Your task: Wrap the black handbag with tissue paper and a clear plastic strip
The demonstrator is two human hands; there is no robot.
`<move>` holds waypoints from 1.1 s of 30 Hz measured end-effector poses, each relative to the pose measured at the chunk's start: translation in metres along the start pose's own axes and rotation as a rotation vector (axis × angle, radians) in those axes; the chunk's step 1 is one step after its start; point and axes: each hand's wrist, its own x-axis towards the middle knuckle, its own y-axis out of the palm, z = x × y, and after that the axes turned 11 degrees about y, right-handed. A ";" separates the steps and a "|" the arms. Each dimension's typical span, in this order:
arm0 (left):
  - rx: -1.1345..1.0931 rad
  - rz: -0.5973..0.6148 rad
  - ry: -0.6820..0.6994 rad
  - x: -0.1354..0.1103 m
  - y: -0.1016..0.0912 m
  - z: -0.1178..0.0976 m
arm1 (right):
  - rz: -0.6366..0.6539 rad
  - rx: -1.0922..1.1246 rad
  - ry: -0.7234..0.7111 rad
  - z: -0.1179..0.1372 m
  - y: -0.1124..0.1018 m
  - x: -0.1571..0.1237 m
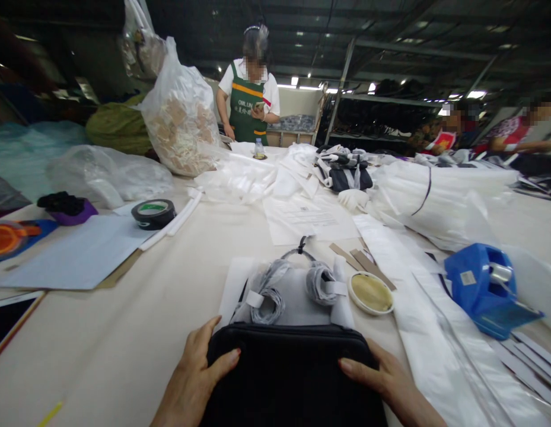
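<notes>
A black zipped case (293, 373) lies on the table right in front of me. My left hand (195, 370) grips its left corner, thumb on top and fingers curled round the edge. Its right corner sits in my right hand (386, 379), thumb laid across the top. Just beyond the case, a white sheet (297, 296) carries two coiled grey cables (268, 290) bound with white straps.
A small round lid (371, 292) and a blue tape dispenser (484, 287) sit to the right, with clear plastic bags (444, 332). A black tape roll (153, 213), papers and a phone (8, 317) lie left. A person in a green apron (248, 101) stands across the table.
</notes>
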 end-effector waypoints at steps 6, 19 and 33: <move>0.556 -0.224 0.513 -0.009 0.014 0.001 | 0.019 -0.115 -0.058 -0.002 -0.006 0.008; 0.770 -0.024 1.359 0.006 0.084 -0.066 | -0.167 -0.161 -0.080 -0.006 -0.001 0.006; 0.705 0.315 0.870 0.027 0.119 -0.096 | -0.253 -0.312 -0.038 -0.020 -0.007 0.015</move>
